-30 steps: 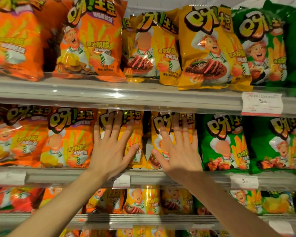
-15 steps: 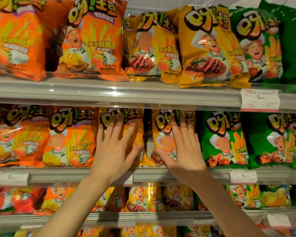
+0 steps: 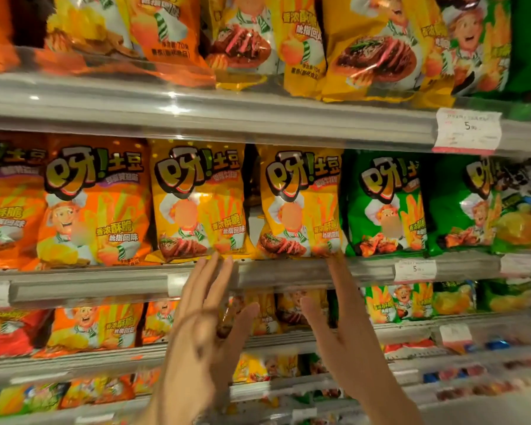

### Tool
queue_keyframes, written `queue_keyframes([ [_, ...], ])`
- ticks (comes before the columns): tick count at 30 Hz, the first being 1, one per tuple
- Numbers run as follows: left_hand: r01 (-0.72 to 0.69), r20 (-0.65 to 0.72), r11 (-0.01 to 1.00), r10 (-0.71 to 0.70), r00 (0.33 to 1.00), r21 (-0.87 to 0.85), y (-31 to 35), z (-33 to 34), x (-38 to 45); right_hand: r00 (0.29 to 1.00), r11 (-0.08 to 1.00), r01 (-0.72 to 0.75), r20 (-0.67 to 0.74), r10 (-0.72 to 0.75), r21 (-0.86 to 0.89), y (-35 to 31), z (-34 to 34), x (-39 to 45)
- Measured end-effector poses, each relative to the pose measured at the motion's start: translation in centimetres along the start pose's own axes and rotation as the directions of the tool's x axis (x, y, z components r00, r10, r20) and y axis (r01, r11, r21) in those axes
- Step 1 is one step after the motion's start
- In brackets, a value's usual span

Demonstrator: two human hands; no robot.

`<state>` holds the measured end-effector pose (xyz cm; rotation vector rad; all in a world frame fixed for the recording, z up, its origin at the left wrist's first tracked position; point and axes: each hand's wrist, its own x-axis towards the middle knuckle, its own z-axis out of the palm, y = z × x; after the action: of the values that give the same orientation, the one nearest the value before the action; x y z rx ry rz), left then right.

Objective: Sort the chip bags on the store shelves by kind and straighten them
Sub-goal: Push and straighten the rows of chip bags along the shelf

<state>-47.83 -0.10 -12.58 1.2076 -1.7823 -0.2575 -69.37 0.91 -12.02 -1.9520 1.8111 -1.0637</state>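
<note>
Both hands are raised in front of the shelving, palms toward the bags, fingers straight and spread, holding nothing. The left hand (image 3: 203,326) has its fingertips at the front lip of the middle shelf (image 3: 89,286), just under the left yellow chip bag (image 3: 196,204). The right hand (image 3: 347,338) sits lower right, with its fingertips reaching the same lip below the right yellow chip bag (image 3: 301,204). The hands are apart, with a gap between the thumbs, and neither touches a bag as far as the view shows.

Key relation: the two yellow bags stand directly above and beyond the fingertips, upright, long axis vertical, faces forward. A narrow dark gap separates them. An orange chip bag (image 3: 95,204) stands just left of the left yellow one, and a green chip bag (image 3: 383,204) touches the right yellow one's edge. Each hand is nearer to its own-side yellow bag.

Judgement: this row already looks grouped by colour and fairly straight. The row below (image 3: 105,329), partly hidden behind the hands, looks leaning and less tidy, though it is blurred. Any next touch on the middle row means moving up and forward; the lower row means dropping down.

A price tag (image 3: 468,130) hangs on the upper shelf edge at right.
</note>
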Motion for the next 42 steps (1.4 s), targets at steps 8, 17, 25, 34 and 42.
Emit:
queue_keyframes([
  [8, 0.107, 0.034, 0.992, -0.104, 0.994, -0.073, 1.8, 2.1, -0.7, 0.998, 0.995, -0.033, 0.058, 0.028, 0.089, 2.1, -2.2, -1.4],
  [17, 0.198, -0.007, 0.979, -0.199, 0.980, -0.048, 10.0, 10.3, -0.3, 0.986, 0.976, -0.083, 0.156, 0.051, 0.204, 10.8, -10.1, -0.7],
  [25, 0.259, -0.075, 0.961, -0.267, 0.961, -0.094, 20.3, 20.0, 1.0, 0.989, 0.972, 0.012, 0.144, -0.046, 0.234, 20.9, -21.0, 1.2],
  [34, 0.166, -0.130, 0.986, -0.160, 0.979, 0.036, 23.6, 22.4, 4.4, 0.993, 0.981, 0.091, 0.058, -0.102, 0.171, 24.0, -26.7, 3.9],
  [42, -0.014, -0.142, 0.905, 0.081, 0.987, 0.425, 21.4, 22.3, 11.1, 0.937, 0.915, 0.293, -0.105, -0.332, -0.278, 20.5, -25.0, 10.2],
])
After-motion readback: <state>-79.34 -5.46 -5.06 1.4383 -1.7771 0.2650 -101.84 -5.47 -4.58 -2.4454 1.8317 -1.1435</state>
